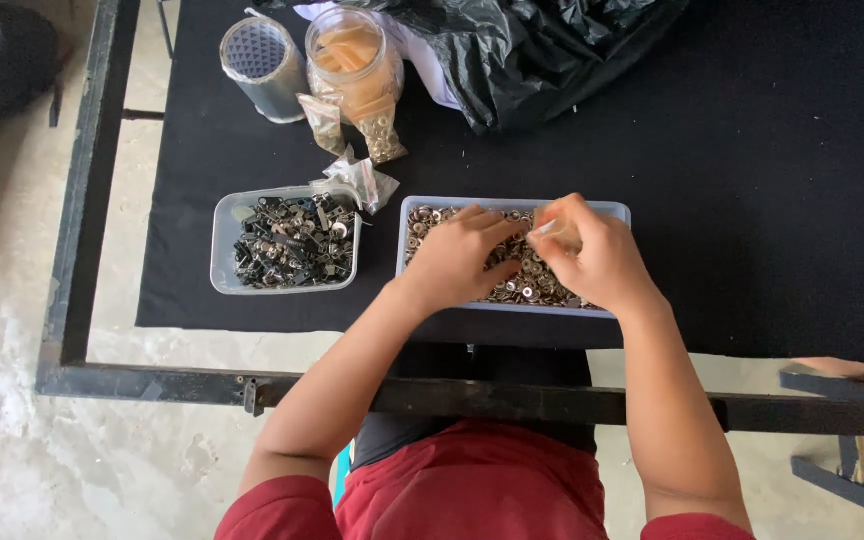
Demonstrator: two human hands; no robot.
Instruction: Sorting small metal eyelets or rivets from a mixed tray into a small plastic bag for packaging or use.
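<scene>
A person seated at a black-covered table [752, 200] works both hands in a shallow pale-blue tray of small metal washers [512, 290]. The left hand [457, 255] lies flat on the heap, its fingers [497, 232] spread and dipped into the pieces; the right hand [592, 255] has its fingers [552, 222] pressed together, pinching a small clear packet [562, 233] just above the washers. The work looks best done by keeping the packet low over the tray so dropped pieces fall back in. A second tray of dark metal parts [287, 240] sits beside the left hand.
</scene>
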